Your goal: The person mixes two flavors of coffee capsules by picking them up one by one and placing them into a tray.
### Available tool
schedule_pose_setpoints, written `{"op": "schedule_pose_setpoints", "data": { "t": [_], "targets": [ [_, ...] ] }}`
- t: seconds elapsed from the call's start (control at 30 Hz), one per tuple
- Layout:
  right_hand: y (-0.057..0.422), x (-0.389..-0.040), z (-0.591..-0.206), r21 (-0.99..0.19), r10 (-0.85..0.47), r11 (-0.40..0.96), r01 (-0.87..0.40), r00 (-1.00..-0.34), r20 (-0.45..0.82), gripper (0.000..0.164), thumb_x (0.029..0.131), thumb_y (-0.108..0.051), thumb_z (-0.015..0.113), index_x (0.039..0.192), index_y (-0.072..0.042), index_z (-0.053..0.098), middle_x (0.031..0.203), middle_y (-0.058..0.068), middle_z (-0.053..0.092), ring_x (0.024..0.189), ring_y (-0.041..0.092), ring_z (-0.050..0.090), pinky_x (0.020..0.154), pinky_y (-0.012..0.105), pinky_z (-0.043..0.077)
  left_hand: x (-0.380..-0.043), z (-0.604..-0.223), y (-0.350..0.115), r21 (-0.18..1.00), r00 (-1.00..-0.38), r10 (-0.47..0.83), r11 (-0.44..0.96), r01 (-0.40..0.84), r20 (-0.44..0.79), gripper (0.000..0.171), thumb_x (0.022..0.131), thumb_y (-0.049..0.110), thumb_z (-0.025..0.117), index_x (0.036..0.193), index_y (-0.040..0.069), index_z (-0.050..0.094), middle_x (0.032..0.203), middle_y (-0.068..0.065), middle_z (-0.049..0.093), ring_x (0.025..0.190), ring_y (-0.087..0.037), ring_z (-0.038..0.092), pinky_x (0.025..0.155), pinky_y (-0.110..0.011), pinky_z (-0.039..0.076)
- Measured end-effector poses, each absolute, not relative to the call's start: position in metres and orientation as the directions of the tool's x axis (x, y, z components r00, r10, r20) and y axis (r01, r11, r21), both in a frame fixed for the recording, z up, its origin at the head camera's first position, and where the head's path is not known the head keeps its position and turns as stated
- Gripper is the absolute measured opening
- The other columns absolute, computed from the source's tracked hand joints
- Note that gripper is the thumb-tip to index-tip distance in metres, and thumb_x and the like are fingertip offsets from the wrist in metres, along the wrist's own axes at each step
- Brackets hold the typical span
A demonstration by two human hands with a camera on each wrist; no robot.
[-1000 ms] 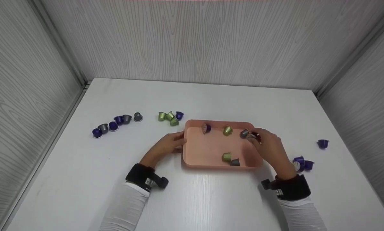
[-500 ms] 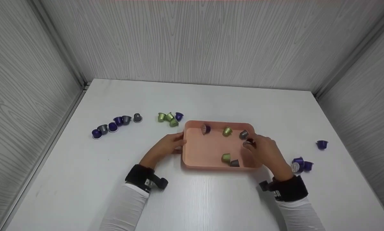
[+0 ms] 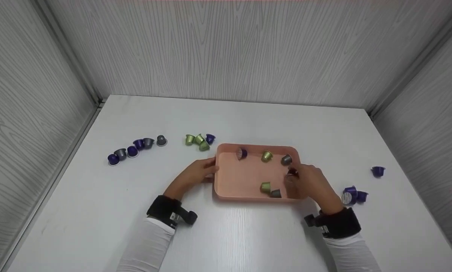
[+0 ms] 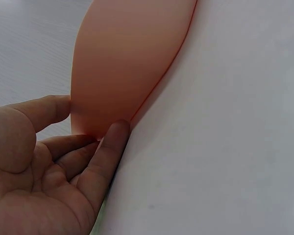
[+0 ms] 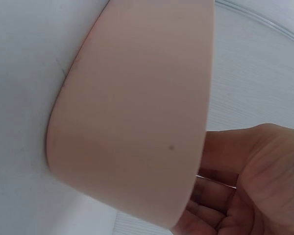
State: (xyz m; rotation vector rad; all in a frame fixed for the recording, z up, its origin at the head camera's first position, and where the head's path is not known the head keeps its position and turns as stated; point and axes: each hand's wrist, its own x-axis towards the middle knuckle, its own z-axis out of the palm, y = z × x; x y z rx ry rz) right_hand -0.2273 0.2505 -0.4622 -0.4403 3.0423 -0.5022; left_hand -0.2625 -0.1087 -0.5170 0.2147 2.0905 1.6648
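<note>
A shallow pink tray (image 3: 235, 181) lies on the white table with several coffee capsules in it. My left hand (image 3: 193, 174) grips its left side, thumb at the rim and fingers at the lower edge of the wall (image 4: 127, 54) in the left wrist view. Inside the right end, my right hand (image 3: 313, 185) pinches a dark coffee capsule (image 3: 292, 172) with a pale lid. Close by are a grey capsule (image 3: 286, 159) and a green one (image 3: 266, 156). In the right wrist view the tray wall (image 5: 132, 107) hides the fingertips and the held capsule.
Purple and grey capsules (image 3: 132, 151) form a slanting row at the left. Green capsules (image 3: 199, 138) and a purple one (image 3: 210, 138) cluster behind the tray. More purple capsules (image 3: 350, 192) lie right of it, with another (image 3: 378, 171) farther out. Panels enclose the table's back and sides.
My right hand has moved slightly left and toward me inside the tray, carrying the dark capsule lower, away from the grey one. My left hand keeps its grip on the tray.
</note>
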Motion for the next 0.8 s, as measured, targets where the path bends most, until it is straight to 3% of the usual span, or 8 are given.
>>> {"op": "schedule_pose_setpoints", "data": {
  "t": [0.3, 0.53, 0.8],
  "targets": [
    [0.2506, -0.2285, -0.4626, -0.263, -0.31, 0.918, -0.296, -0.951, -0.011, 0.009, 0.095, -0.01, 0.062, 0.103, -0.006, 0.062, 0.081, 0.004, 0.063, 0.069, 0.021, 0.055, 0.063, 0.039, 0.049, -0.2597, -0.5152, -0.1089, 0.958, -0.887, 0.396, 0.247, -0.146, -0.237, 0.055, 0.102, 0.022, 0.053, 0.152, 0.009, 0.034, 0.152, -0.009, 0.04, 0.122, -0.025, 0.056, 0.096, -0.034, 0.051],
    [0.2516, -0.226, -0.4616, -0.247, -0.327, 0.918, -0.309, -0.945, -0.032, 0.025, 0.094, -0.007, 0.064, 0.118, -0.003, 0.06, 0.103, 0.016, 0.069, 0.096, 0.033, 0.065, 0.081, 0.048, 0.054, -0.2588, -0.5162, -0.111, 0.962, -0.884, 0.41, 0.237, -0.134, -0.224, 0.055, 0.102, 0.024, 0.053, 0.152, 0.008, 0.034, 0.148, -0.012, 0.045, 0.118, -0.026, 0.059, 0.095, -0.034, 0.052],
    [0.2522, -0.226, -0.4595, -0.274, -0.317, 0.914, -0.301, -0.948, -0.018, 0.024, 0.094, -0.006, 0.063, 0.117, -0.001, 0.063, 0.102, 0.015, 0.068, 0.091, 0.031, 0.065, 0.079, 0.047, 0.055, -0.2584, -0.5163, -0.1114, 0.968, -0.881, 0.422, 0.211, -0.135, -0.214, 0.055, 0.103, 0.023, 0.053, 0.152, 0.007, 0.033, 0.15, -0.012, 0.042, 0.118, -0.026, 0.059, 0.094, -0.034, 0.052]
  ]
}}
